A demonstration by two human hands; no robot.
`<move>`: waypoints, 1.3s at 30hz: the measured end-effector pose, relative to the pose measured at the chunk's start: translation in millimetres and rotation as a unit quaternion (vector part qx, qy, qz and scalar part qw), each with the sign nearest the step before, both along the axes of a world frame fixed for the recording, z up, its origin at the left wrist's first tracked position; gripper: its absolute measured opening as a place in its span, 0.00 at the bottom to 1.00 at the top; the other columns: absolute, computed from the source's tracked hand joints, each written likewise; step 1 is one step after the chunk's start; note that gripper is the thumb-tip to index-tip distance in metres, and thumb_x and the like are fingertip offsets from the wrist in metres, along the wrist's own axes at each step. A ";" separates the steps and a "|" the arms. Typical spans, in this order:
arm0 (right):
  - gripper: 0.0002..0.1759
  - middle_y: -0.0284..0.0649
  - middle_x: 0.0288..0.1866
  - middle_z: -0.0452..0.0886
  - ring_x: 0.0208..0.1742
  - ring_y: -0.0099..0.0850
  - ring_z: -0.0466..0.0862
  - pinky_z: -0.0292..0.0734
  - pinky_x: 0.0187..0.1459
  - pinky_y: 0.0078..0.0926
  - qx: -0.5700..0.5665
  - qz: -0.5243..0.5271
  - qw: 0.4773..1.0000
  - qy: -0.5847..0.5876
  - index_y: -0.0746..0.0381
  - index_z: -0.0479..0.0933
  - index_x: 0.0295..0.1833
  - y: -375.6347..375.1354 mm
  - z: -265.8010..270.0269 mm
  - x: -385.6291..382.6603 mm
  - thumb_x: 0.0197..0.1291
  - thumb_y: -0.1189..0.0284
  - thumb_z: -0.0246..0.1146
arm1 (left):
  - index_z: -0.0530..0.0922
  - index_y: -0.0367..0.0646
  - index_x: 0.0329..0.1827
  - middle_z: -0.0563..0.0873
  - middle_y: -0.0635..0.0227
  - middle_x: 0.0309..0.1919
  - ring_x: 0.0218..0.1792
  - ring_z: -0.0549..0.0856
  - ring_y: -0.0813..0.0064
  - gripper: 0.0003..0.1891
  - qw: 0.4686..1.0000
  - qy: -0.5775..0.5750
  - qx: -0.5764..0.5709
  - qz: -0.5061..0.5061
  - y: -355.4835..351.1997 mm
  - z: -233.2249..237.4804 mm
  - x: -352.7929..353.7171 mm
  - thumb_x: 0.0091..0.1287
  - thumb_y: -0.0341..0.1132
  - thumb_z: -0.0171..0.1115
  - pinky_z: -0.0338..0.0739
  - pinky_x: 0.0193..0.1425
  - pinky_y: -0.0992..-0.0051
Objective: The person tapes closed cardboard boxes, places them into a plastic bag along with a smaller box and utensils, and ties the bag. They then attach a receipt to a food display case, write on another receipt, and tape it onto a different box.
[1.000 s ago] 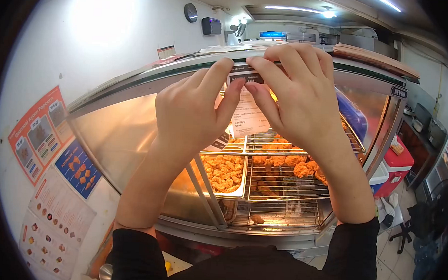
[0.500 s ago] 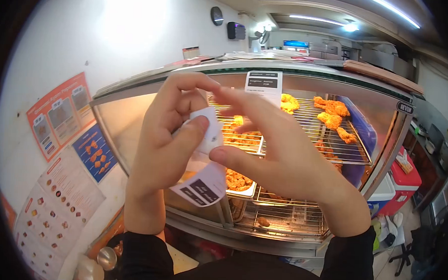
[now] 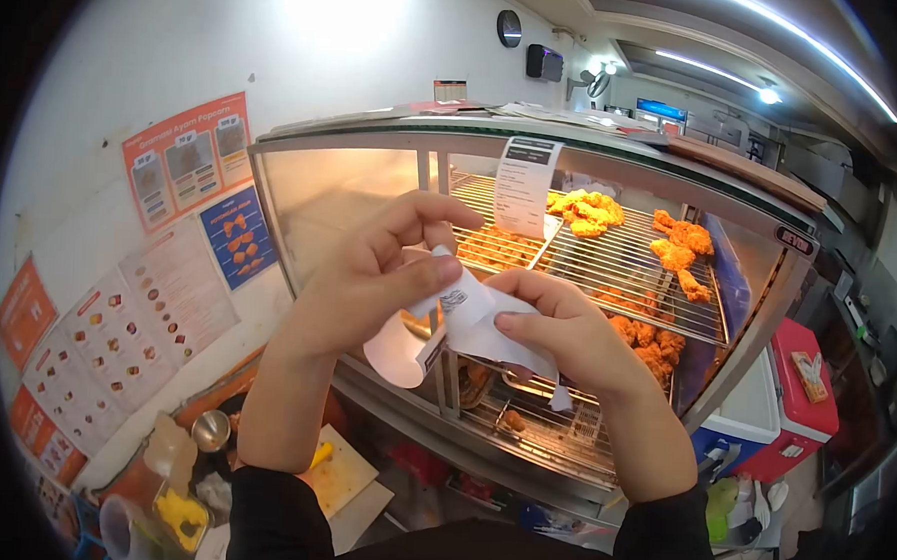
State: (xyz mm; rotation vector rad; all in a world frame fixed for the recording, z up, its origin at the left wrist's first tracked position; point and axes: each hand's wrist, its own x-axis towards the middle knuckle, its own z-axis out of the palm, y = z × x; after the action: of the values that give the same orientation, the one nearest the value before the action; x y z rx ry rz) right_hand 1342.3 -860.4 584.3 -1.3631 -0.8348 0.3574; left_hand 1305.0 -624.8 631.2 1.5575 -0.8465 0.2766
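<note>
Gripping a curling white paper slip [image 3: 477, 311] in front of the chest, two bare hands in black sleeves work at a heated display case [image 3: 347, 191]. The left hand [image 3: 363, 286] presses the slip between its thumb and bent fingers, the index finger reaching out loosely above; the right hand [image 3: 591, 341] pinches the other side, thumb against a curled index finger. One end of the slip loops down beside the left hand, and a small printed patch shows near the left thumb.

Below to the left, a pale board [image 3: 344, 488] bears a yellow object [image 3: 322, 456], near a metal bowl [image 3: 211, 431]. Beyond the hands, a printed receipt [image 3: 526, 188] hangs at the case's top edge, in front of wire racks of fried chicken [image 3: 587, 211]. To the right of the case sit a blue-and-white cooler [image 3: 743, 413] and a red cooler [image 3: 802, 396]. Posters [image 3: 189, 159] line the wall at left, while a round clock [image 3: 510, 28], a black box [image 3: 544, 63] and a fan [image 3: 598, 83] are mounted farther back.
</note>
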 end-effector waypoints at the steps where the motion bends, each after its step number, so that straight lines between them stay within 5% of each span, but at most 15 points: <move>1: 0.21 0.35 0.45 0.85 0.35 0.15 0.82 0.77 0.33 0.16 0.015 0.030 0.998 0.044 0.65 0.74 0.69 -5.9 -5.1 -2.7 0.74 0.71 0.65 | 0.79 0.40 0.69 0.82 0.78 0.42 0.39 0.82 0.88 0.22 1.000 0.004 -0.002 0.003 -4.7 -1.7 -3.8 0.72 0.31 0.70 0.76 0.42 0.85; 4: 0.29 0.38 0.47 0.83 0.32 0.19 0.81 0.77 0.30 0.18 0.035 0.066 0.993 0.089 0.57 0.65 0.77 -24.2 -22.0 -20.3 0.75 0.73 0.64 | 0.82 0.40 0.66 0.83 0.80 0.36 0.33 0.80 0.90 0.20 0.998 0.028 0.012 0.054 -25.5 -2.7 -17.5 0.72 0.32 0.70 0.72 0.36 0.86; 7: 0.32 0.46 0.52 0.83 0.33 0.26 0.84 0.81 0.31 0.23 0.063 0.114 0.988 0.086 0.51 0.60 0.79 -49.5 -59.3 -25.0 0.75 0.74 0.63 | 0.84 0.41 0.62 0.84 0.77 0.40 0.38 0.83 0.89 0.14 0.992 0.063 -0.028 0.108 -43.9 -4.4 -26.0 0.76 0.33 0.69 0.76 0.42 0.85; 9: 0.32 0.53 0.53 0.83 0.34 0.32 0.87 0.82 0.32 0.25 0.217 0.125 0.961 0.116 0.51 0.60 0.79 -64.9 -79.1 -34.2 0.75 0.76 0.62 | 0.85 0.42 0.58 0.86 0.78 0.37 0.33 0.80 0.93 0.12 0.976 0.077 -0.051 0.195 -45.1 -10.4 -23.9 0.76 0.34 0.70 0.71 0.34 0.87; 10: 0.32 0.58 0.57 0.82 0.40 0.40 0.90 0.85 0.36 0.30 0.259 0.181 0.937 0.147 0.53 0.61 0.78 -78.1 -87.6 -33.1 0.74 0.75 0.63 | 0.85 0.43 0.56 0.85 0.79 0.33 0.27 0.76 0.94 0.10 0.978 0.078 -0.085 0.175 -45.7 -17.0 -20.1 0.76 0.35 0.71 0.65 0.26 0.88; 11: 0.32 0.58 0.57 0.82 0.40 0.40 0.90 0.85 0.36 0.30 0.261 0.181 0.936 0.148 0.53 0.61 0.78 -82.5 -92.8 -32.7 0.74 0.75 0.63 | 0.85 0.43 0.56 0.85 0.79 0.33 0.27 0.76 0.94 0.10 0.978 0.079 -0.082 0.176 -48.7 -21.1 -20.8 0.76 0.35 0.71 0.65 0.26 0.88; 15: 0.41 0.58 0.74 0.75 0.66 0.51 0.83 0.82 0.60 0.46 0.340 0.180 0.922 0.033 0.60 0.57 0.84 -94.7 -92.0 -34.7 0.70 0.73 0.67 | 0.83 0.44 0.51 0.81 0.77 0.27 0.19 0.70 0.89 0.06 0.966 0.135 -0.161 0.151 -56.9 -42.8 -24.8 0.77 0.34 0.68 0.63 0.22 0.83; 21: 0.25 0.44 0.55 0.88 0.57 0.31 0.88 0.83 0.55 0.33 0.109 0.040 0.993 -0.027 0.62 0.71 0.74 -139.4 -39.7 -27.5 0.74 0.76 0.64 | 0.81 0.48 0.56 0.78 0.76 0.26 0.16 0.69 0.87 0.06 0.930 0.176 -0.323 -0.004 -56.3 -92.7 -18.8 0.80 0.33 0.65 0.63 0.20 0.82; 23: 0.16 0.34 0.44 0.89 0.50 0.20 0.87 0.82 0.52 0.25 -0.014 -0.250 0.956 -0.150 0.63 0.78 0.64 -130.1 -15.8 -37.0 0.75 0.74 0.66 | 0.81 0.49 0.58 0.78 0.76 0.26 0.16 0.68 0.86 0.08 0.908 0.204 -0.361 -0.051 -65.3 -114.1 -16.6 0.80 0.32 0.64 0.63 0.20 0.81; 28: 0.15 0.32 0.46 0.88 0.47 0.19 0.86 0.81 0.48 0.21 0.004 -0.280 0.938 -0.207 0.63 0.79 0.60 -106.6 33.1 -30.9 0.73 0.70 0.71 | 0.77 0.52 0.76 0.80 0.73 0.30 0.20 0.69 0.86 0.22 0.841 0.313 -0.383 -0.218 -98.6 -158.9 5.6 0.81 0.27 0.59 0.64 0.24 0.81; 31: 0.16 0.33 0.46 0.89 0.47 0.19 0.87 0.82 0.48 0.21 0.020 -0.221 0.961 -0.165 0.63 0.78 0.59 -95.0 52.4 -16.1 0.73 0.70 0.71 | 0.81 0.52 0.64 0.86 0.72 0.44 0.20 0.70 0.85 0.12 0.788 0.317 -0.413 -0.330 -119.5 -176.7 21.9 0.82 0.28 0.58 0.64 0.24 0.80; 32: 0.16 0.33 0.46 0.89 0.47 0.19 0.88 0.82 0.46 0.21 0.053 -0.228 0.957 -0.173 0.63 0.77 0.59 -87.0 53.3 -10.0 0.73 0.69 0.72 | 0.79 0.51 0.54 0.83 0.74 0.36 0.19 0.70 0.85 0.04 0.790 0.354 -0.406 -0.292 -123.9 -175.5 21.1 0.80 0.32 0.63 0.63 0.24 0.80; 35: 0.16 0.35 0.45 0.89 0.43 0.20 0.88 0.83 0.42 0.19 0.056 -0.277 0.932 -0.227 0.63 0.78 0.58 -78.0 58.1 5.2 0.72 0.69 0.72 | 0.76 0.50 0.54 0.87 0.72 0.42 0.20 0.70 0.87 0.08 0.845 0.377 -0.316 -0.211 -122.1 -172.8 29.5 0.80 0.34 0.66 0.65 0.23 0.82; 37: 0.16 0.36 0.45 0.90 0.39 0.20 0.89 0.83 0.37 0.18 0.029 -0.336 0.909 -0.246 0.63 0.78 0.57 -75.6 62.7 5.5 0.71 0.69 0.73 | 0.77 0.51 0.55 0.88 0.68 0.50 0.23 0.72 0.90 0.09 0.913 0.263 -0.309 -0.036 -115.6 -166.6 36.4 0.78 0.30 0.66 0.65 0.23 0.85; 39: 0.17 0.36 0.44 0.90 0.37 0.20 0.89 0.84 0.35 0.17 0.030 -0.357 0.894 -0.270 0.63 0.78 0.57 -71.5 63.8 6.0 0.70 0.69 0.74 | 0.78 0.46 0.53 0.86 0.69 0.47 0.27 0.75 0.92 0.06 0.946 0.103 -0.295 0.085 -98.6 -142.3 38.0 0.79 0.31 0.66 0.66 0.23 0.86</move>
State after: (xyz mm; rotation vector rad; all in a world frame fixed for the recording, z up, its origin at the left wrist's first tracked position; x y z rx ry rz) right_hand 1348.4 -931.9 648.1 -1.6308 -0.7098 -0.6452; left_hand 1343.0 -723.3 488.9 1.0693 -0.4081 0.4385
